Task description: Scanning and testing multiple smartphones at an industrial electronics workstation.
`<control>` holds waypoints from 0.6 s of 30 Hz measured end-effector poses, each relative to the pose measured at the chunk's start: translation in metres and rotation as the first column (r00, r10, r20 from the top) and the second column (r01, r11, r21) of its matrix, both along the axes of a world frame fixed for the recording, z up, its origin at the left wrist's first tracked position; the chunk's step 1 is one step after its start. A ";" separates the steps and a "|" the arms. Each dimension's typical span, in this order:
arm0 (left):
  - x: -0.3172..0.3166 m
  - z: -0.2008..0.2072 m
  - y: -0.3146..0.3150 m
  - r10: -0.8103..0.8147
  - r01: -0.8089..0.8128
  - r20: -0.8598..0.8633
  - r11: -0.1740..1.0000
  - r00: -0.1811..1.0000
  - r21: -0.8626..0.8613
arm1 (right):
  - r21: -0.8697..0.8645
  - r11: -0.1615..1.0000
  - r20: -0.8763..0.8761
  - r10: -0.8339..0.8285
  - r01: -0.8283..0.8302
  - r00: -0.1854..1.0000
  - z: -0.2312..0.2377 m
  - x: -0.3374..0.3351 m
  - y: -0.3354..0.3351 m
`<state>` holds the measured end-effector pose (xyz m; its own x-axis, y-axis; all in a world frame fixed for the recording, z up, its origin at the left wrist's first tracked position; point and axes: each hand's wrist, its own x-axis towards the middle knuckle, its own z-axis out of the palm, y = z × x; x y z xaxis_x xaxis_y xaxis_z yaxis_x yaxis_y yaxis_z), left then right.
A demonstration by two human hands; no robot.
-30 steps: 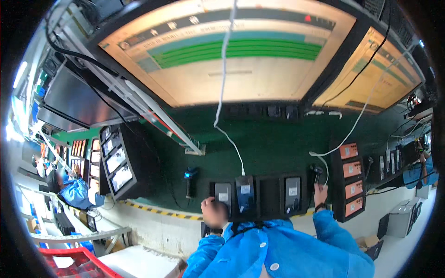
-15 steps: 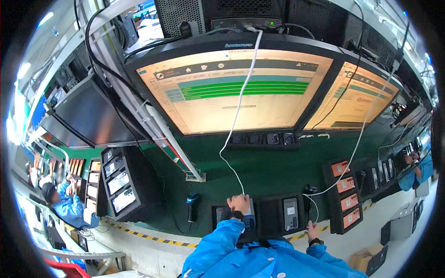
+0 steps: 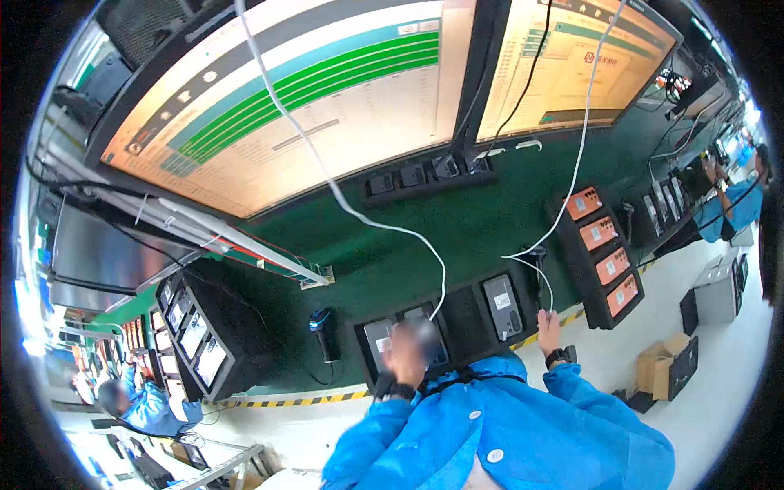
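My left hand (image 3: 407, 355) is over the left part of a black tray (image 3: 467, 320), at a dark phone (image 3: 439, 349) in one of its slots. A blur covers its fingers, so their grip does not show. One white cable (image 3: 408, 230) runs down from the screen side and ends at this hand and phone. To the tray's right, my right hand (image 3: 549, 331) pinches another white cable (image 3: 549, 282), which loops down into its fingers. A grey phone (image 3: 501, 306) lies in the tray's right slot, and another phone (image 3: 378, 336) sits at its left end.
A handheld scanner (image 3: 323, 333) rests on the green bench mat (image 3: 392, 269) left of the tray. Orange phones fill a black rack (image 3: 608, 314) at right; a second rack (image 3: 233, 347) stands left. Large monitors (image 3: 310, 106) line the back. Co-workers (image 3: 151, 404) are at both sides.
The view has tilted and turned, so the monitors sit higher and farther left. My left hand stays by the same phone, its fingers now blurred. My right hand still holds its cable beside the tray.
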<state>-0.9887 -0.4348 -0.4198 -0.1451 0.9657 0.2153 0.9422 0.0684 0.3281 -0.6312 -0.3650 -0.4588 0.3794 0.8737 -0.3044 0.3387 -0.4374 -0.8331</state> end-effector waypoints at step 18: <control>-0.090 -0.016 0.095 0.267 -0.267 0.141 0.963 0.953 -0.019 | 0.344 0.740 0.661 0.246 -0.578 0.709 0.002 -0.092 0.163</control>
<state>-1.0788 -0.3393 -0.4359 -0.4267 0.8874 0.1745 0.8337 0.3111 0.4563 -0.7233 -0.2023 -0.4564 -0.1124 0.9306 0.3485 0.8298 0.2808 -0.4822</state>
